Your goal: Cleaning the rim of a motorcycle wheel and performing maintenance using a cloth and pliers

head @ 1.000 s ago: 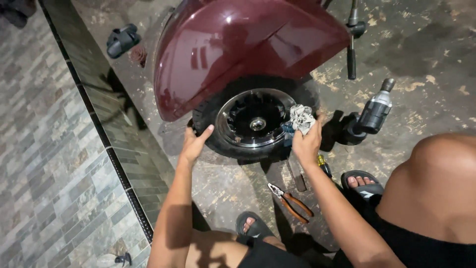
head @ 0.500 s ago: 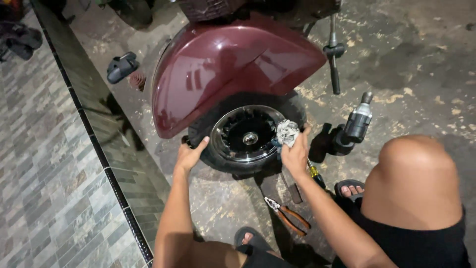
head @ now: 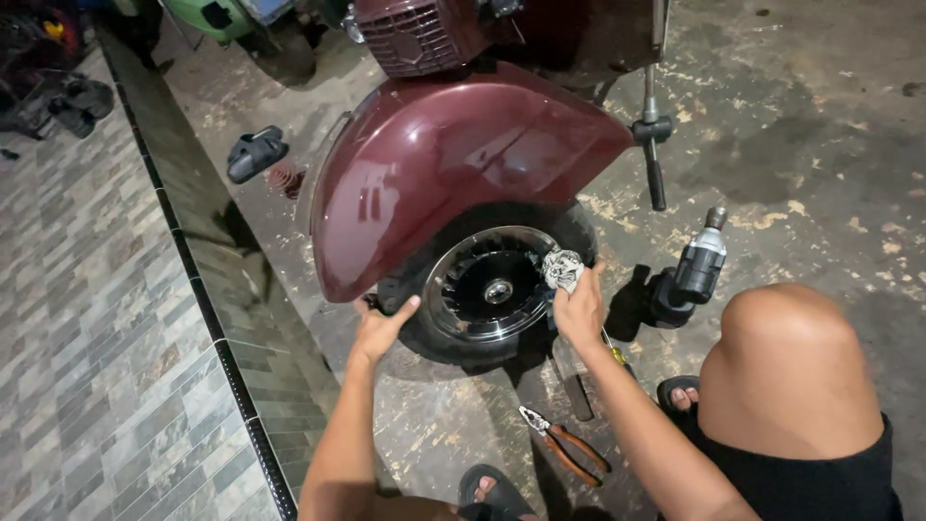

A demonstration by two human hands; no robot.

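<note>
Gripping rag (head: 562, 268) in right hand (head: 579, 311) (against wheel (head: 487, 289)), left hand (head: 379, 328) on tyre (head: 410, 333)

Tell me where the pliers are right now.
In the head view, the pliers lie on the concrete floor at bottom centre, beneath the right hand, near the sandalled foot.

Stained concrete floor (head: 801, 125) — tiled strip (head: 87, 338) alongside
</note>
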